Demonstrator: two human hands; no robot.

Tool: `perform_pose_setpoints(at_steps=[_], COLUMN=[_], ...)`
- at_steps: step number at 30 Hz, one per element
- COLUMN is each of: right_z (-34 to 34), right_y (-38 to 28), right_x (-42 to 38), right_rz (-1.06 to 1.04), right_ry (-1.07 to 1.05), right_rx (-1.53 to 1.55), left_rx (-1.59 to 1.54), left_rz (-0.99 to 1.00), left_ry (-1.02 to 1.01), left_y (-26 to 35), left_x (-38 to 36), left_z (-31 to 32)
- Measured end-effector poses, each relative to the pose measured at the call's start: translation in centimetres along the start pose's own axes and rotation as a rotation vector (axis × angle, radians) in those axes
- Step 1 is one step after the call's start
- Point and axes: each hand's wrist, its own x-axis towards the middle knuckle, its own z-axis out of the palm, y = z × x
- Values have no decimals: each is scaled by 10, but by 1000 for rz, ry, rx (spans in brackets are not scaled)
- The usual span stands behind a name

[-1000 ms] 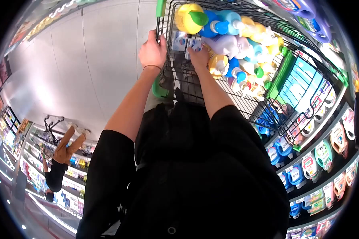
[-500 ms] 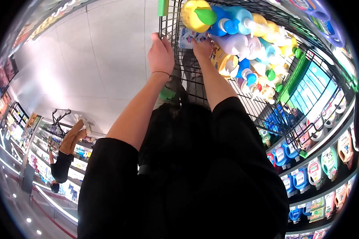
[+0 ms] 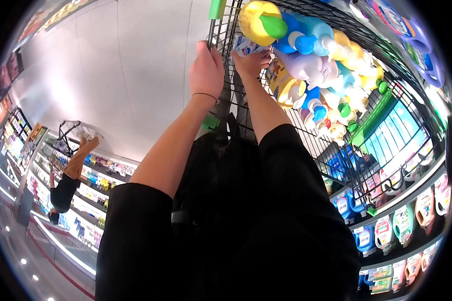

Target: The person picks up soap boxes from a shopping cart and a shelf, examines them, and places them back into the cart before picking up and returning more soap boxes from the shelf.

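My left hand [image 3: 206, 71] is closed around the black wire rim of a shopping cart [image 3: 217, 37], just below a green plastic piece. Inside the cart, my right hand [image 3: 251, 62] is at a small white-and-blue box [image 3: 246, 46], thumb on one side and fingers curled on the other. Part of the box is hidden by the hand. Close beside it lie a yellow bottle with a green cap [image 3: 258, 22], a blue pump bottle [image 3: 289, 37] and a yellow bag-like pack [image 3: 282, 83]. Several more pump bottles in lilac, turquoise and yellow fill the cart.
Store shelves [image 3: 386, 253] with rows of detergent bottles curve along the right. A green bar [image 3: 379, 113] crosses the cart's far part. Pale floor [image 3: 130, 65] spreads to the left. A person [image 3: 68, 183] with another cart stands by lit shelves at far left.
The cart's contents have shifted slightly right and down in view. My right hand has moved left across the box, with its thumb now at the box's left side. My left hand stays on the rim.
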Motion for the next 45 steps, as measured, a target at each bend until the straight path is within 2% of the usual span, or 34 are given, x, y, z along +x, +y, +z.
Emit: perform_pose_setpoints(at_steps=[1, 7, 12, 17, 18, 22, 25, 26, 29, 30, 31, 33, 36, 37, 39, 41, 42, 45], right_z=[1, -9, -2, 3, -7, -63, -84, -90, -125, -143, -171, -229, -287, -300, -312, -316, -317, -321], right_y=[1, -3, 9, 32, 31, 42, 47, 50, 62, 59, 62, 59, 98, 116, 162, 195, 202, 212], right_x=[-2, -6, 5, 25, 24, 16, 1, -7, -29, -38, -61, -115, -174, -188, -205, -230, -241, -272], right_rz=[-43, -3, -137, -138, -122, -195, -233, -243, -389, -294, -400, -461, -528, -451, -424, -261, -184, -168], right_ry=[48, 51, 70, 27, 18, -296, -189, -109, -260, -358, -383, -364, -360, -409, -273, -174, -123, -81], right_rx=[5, 77, 24, 168, 191, 315, 194, 283, 330, 288, 362, 338, 328, 436, 517, 623, 684, 845], left_rx=[-1, -14, -10, 38, 50, 59, 94, 99, 123, 107, 78, 20, -212, -317, -543, -519, -560, -587], left_rz=[-6, 13, 42, 8, 12, 47, 63, 75, 85, 110, 138, 231, 378, 419, 490, 443, 484, 221], left_ry=[-2, 23, 35, 30, 32, 68, 83, 89, 94, 73, 59, 82, 64, 17, 71, 120, 139, 90], left_y=[1, 1, 1, 3, 1, -9, -3, -2, 4, 3, -1, -15, -37, -46, -72, -106, -132, -222], left_x=[-1, -2, -2, 0, 1, 3, 1, 1, -2, -1, 0, 7, 7, -9, -58, -121, -148, -228], left_z=[-1, -1, -1, 2, 2, 8, 5, 5, 1, 0, 2, 11, 20, 14, -3, -37, -42, -43])
